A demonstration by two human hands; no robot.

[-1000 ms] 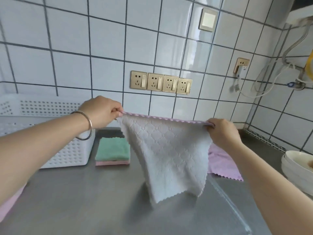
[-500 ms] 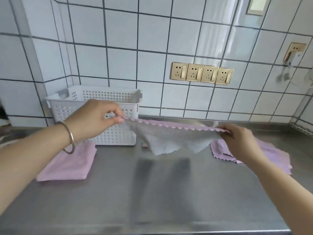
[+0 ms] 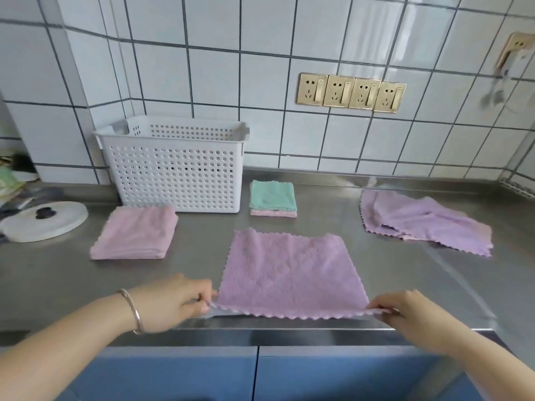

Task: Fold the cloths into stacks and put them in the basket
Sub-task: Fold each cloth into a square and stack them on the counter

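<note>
A purple cloth point(image 3: 291, 273) lies spread flat on the steel counter point(image 3: 405, 279). The left hand point(image 3: 173, 302) pinches its near-left corner and the right hand point(image 3: 405, 311) pinches its near-right corner. The white basket point(image 3: 176, 169) stands behind, against the wall, well apart.

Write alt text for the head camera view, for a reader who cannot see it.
Left hand and right hand each pinch a near corner of a purple cloth spread flat on a steel counter. Behind it stand a white perforated basket, a folded pink stack, a small green-topped stack and loose purple cloths.
</note>
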